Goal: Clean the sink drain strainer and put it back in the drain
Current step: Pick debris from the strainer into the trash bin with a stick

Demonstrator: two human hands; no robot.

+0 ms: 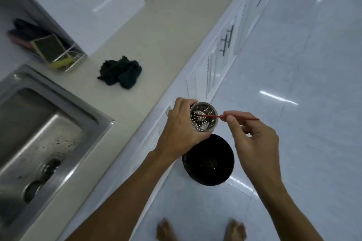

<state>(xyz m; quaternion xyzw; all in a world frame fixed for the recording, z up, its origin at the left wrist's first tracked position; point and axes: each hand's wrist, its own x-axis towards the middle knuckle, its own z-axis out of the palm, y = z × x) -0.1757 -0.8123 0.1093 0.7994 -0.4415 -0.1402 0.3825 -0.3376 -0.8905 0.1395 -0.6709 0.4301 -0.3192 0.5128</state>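
Left hand point(181, 131) is wrapped round the strainer point(203, 118), with its open mouth facing my camera. Right hand point(252, 139) pinches 1 thin red stick point(213, 116) between thumb and fingers, tip inside the cup against the holed bottom. The strainer is held in the air over the black bin point(208, 160) on the floor, past the counter edge and well apart from the steel sink point(78, 103).

The counter point(160, 49) is pale beige; the floor point(303, 103) is glossy white tile with glare. The drain hole point(50, 164) is open. 1 dark cloth point(120, 73) and a wire rack point(72, 60) sit on the counter. There is open floor to the right.

Strainer: shiny steel cup with rows of small holes.
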